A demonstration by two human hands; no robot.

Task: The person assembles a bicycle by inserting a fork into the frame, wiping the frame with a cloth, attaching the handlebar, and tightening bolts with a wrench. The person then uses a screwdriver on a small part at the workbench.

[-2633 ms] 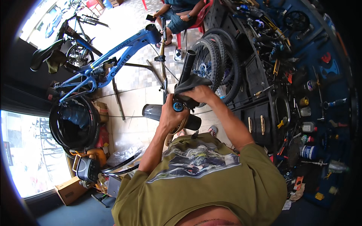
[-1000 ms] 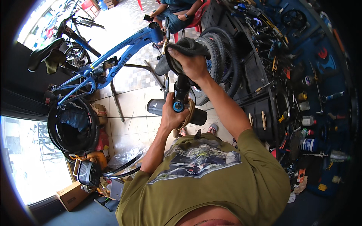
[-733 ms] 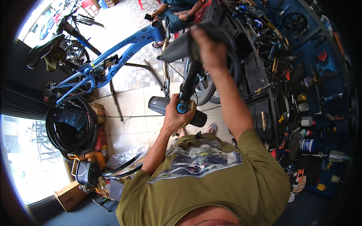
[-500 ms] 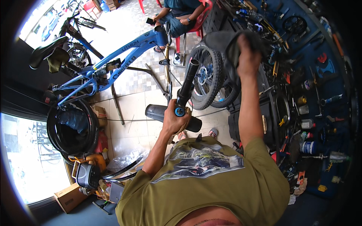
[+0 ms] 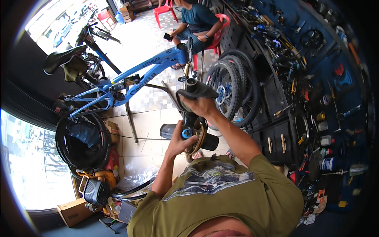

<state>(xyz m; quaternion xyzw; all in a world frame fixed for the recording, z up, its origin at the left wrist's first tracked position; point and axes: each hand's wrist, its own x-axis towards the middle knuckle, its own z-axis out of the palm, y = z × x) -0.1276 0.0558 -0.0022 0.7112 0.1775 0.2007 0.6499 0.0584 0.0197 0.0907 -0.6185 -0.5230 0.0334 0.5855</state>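
My left hand [image 5: 177, 142] is closed around the crown of a black bicycle fork [image 5: 191, 83], beside a round blue cap [image 5: 186, 133]. The fork's steerer tube points up and away from me. A black cloth [image 5: 204, 91] is wrapped against that tube, held by my right hand [image 5: 198, 106], whose fingers are partly hidden by it. Thick black rounded parts stick out to both sides below my left hand, and a gold-brown curved part shows beside it. Just beyond stands a blue bicycle frame [image 5: 146, 71] without a front wheel.
Several wheels with knobby tyres [image 5: 233, 87] lean against dark drawers [image 5: 272, 96]. Tools hang on the blue wall [image 5: 335, 75] at right. A person [image 5: 200, 19] sits on a red chair [image 5: 223, 31] holding a phone. Loose tyres [image 5: 63, 148] and a cardboard box [image 5: 73, 212] stand left.
My right hand has come down and left with the black cloth, from out at the right onto the steerer tube. My left hand still holds the fork. The view has shifted slightly.
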